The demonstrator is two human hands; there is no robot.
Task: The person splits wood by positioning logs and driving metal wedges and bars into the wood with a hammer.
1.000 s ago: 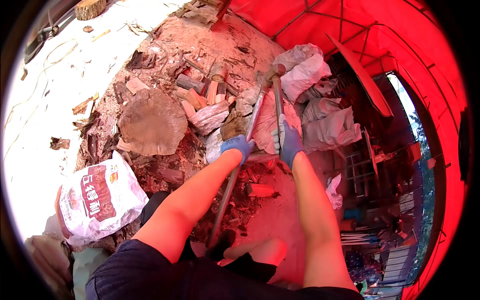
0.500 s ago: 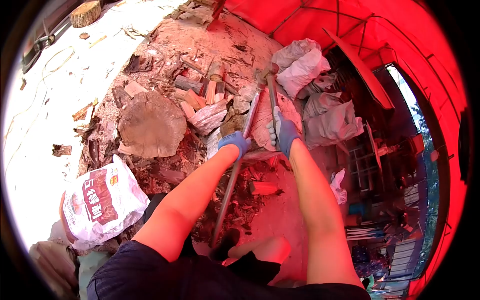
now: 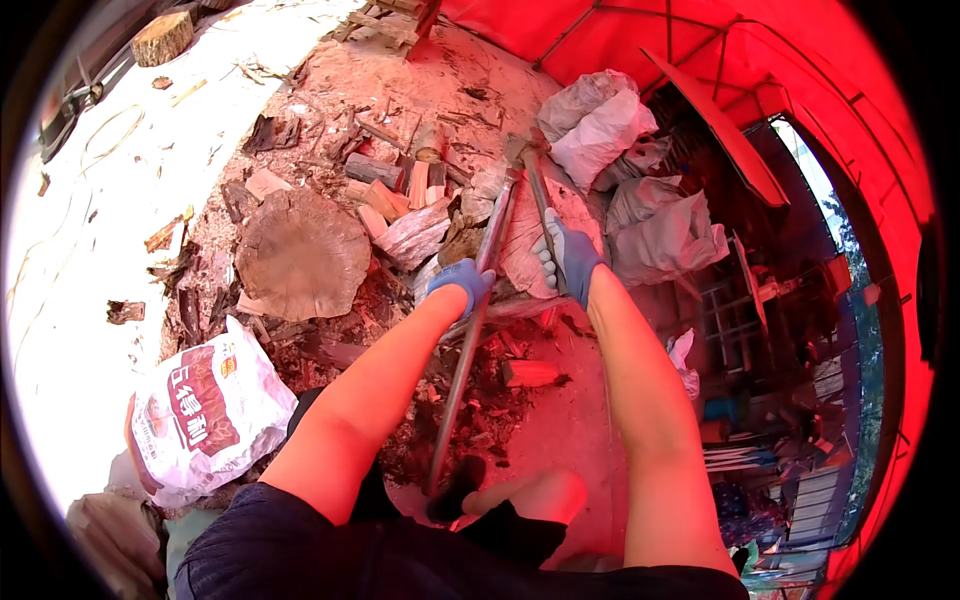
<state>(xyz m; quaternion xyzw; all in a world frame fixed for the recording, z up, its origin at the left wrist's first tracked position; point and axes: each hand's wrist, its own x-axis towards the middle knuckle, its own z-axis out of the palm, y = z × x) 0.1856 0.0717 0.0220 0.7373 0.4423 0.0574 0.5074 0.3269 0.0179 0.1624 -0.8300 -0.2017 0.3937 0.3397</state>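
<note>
My left hand (image 3: 462,284), in a blue-grey glove, is closed around a long metal bar (image 3: 460,375) that slants from near my feet up to the wood. My right hand (image 3: 568,257), gloved too, grips the handle of a hammer (image 3: 522,148), whose head is at the far end beside the bar's upper tip. Below the two tools lies a large pale piece of wood (image 3: 528,245). Split wood pieces (image 3: 413,236) lie left of the bar, next to a round chopping stump (image 3: 302,255).
A printed white sack (image 3: 210,415) stands at the lower left. Filled sacks (image 3: 660,230) are piled at the right, beside a dark rack area. A red wood block (image 3: 530,373) lies near my feet. A cut log (image 3: 162,40) is at the upper left.
The hammer head has shifted slightly left, along with the bar's upper end. Both hands keep their hold. The view has turned slightly.
</note>
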